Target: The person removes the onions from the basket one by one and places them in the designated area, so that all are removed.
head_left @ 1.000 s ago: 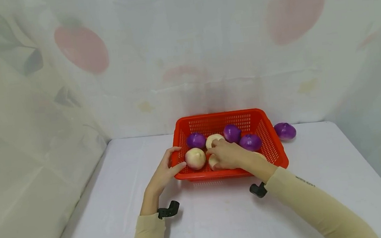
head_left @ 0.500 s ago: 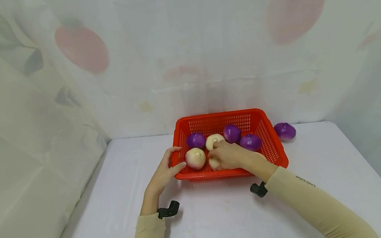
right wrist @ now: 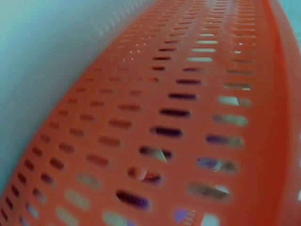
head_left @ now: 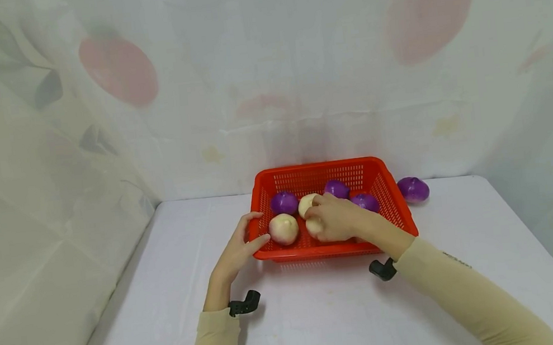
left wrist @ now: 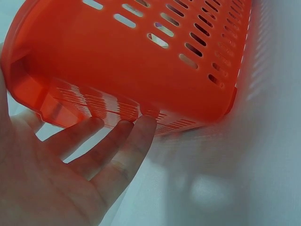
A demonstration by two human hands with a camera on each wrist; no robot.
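Note:
A red perforated plastic basket [head_left: 318, 166] stands near the table's back edge with purple onions [head_left: 285, 203] and pale, pink-tinged peach-like fruits [head_left: 284, 229] inside. My left hand [head_left: 236, 251] holds the basket's left end, thumb by the front corner. In the left wrist view, fingertips [left wrist: 146, 125] of that hand touch the outer wall. Reaching over the front rim, my right hand [head_left: 338, 218] grips a pale peach-like fruit [head_left: 314, 227], partly covered by the fingers. Another pale fruit [head_left: 307, 204] lies just behind it. The right wrist view shows the slotted basket wall [right wrist: 141, 117], not the hand.
One purple onion [head_left: 414, 189] lies on the table just right of the basket. A white cloth covers the table [head_left: 313, 326]. Printed curtains [head_left: 266, 72] rise behind and at both sides.
My right hand has shifted slightly right and up with the pale fruit in its fingers, its forearm now covering more of the basket's front right. The left hand has stayed in place.

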